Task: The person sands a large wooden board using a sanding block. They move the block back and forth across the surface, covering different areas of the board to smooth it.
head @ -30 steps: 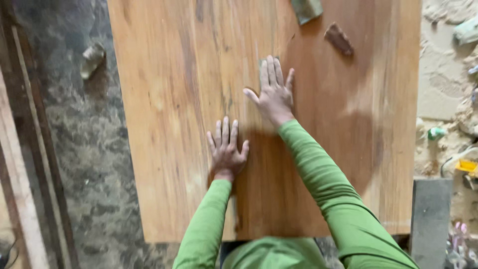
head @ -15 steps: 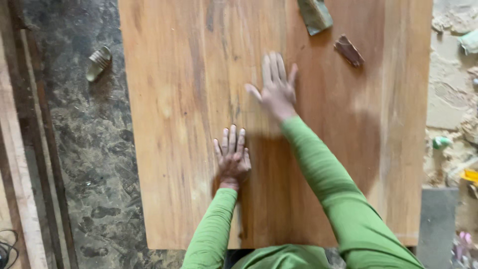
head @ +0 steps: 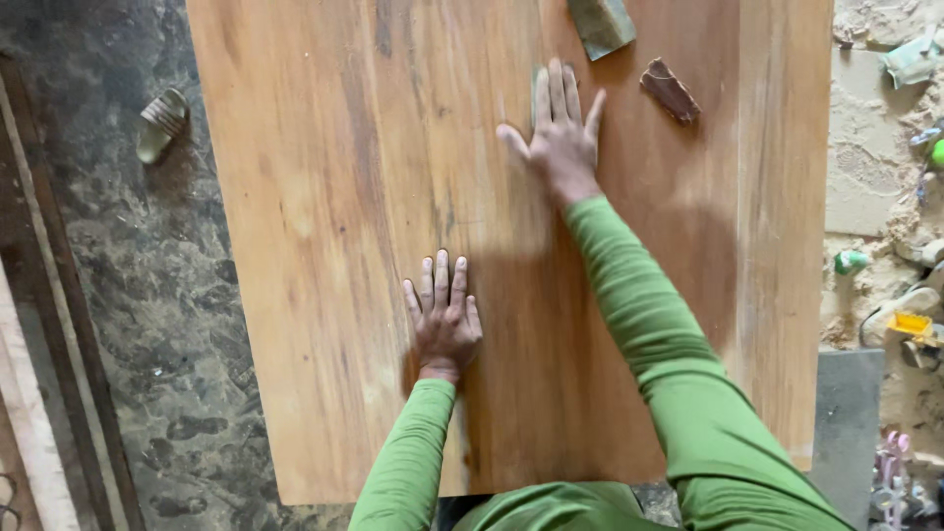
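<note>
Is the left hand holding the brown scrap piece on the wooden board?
No, the left hand lies flat and open on the wooden board, far from the brown scrap piece near the board's far edge.

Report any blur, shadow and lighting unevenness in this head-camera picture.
Head view: the right hand is slightly motion-blurred, the left hand sharper; a soft shadow darkens the wooden board beside both arms; the board's right part looks paler, the dark floor dim; no harsh glare.

bare wood board (head: 324, 246) left, two scraps (head: 670, 89) block far edge
</note>
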